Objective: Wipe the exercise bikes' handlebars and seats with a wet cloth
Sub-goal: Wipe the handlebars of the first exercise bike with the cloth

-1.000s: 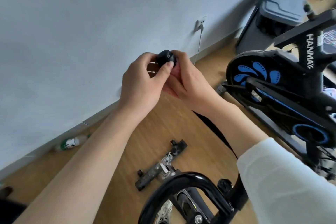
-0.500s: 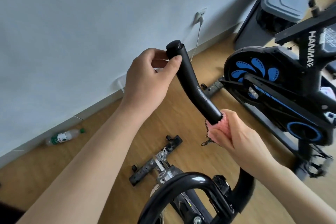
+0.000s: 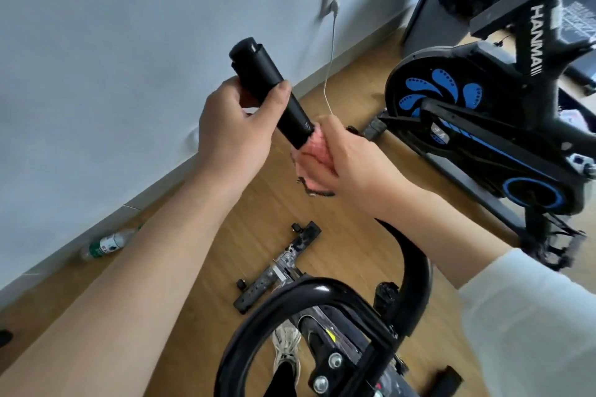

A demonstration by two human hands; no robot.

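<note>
A black and blue bike stands at the right; a plastic bottle lies by the wall. The black handlebar slants up, its end toward the upper left. The left hand grips it near the end; the right hand clasps a pink cloth round it lower down.

Behind the right hand a bare forearm runs back to a loose white sleeve, the arm behind the left hand is bare, and well below both hands shows a pale laced trainer under a dark trouser leg.
</note>
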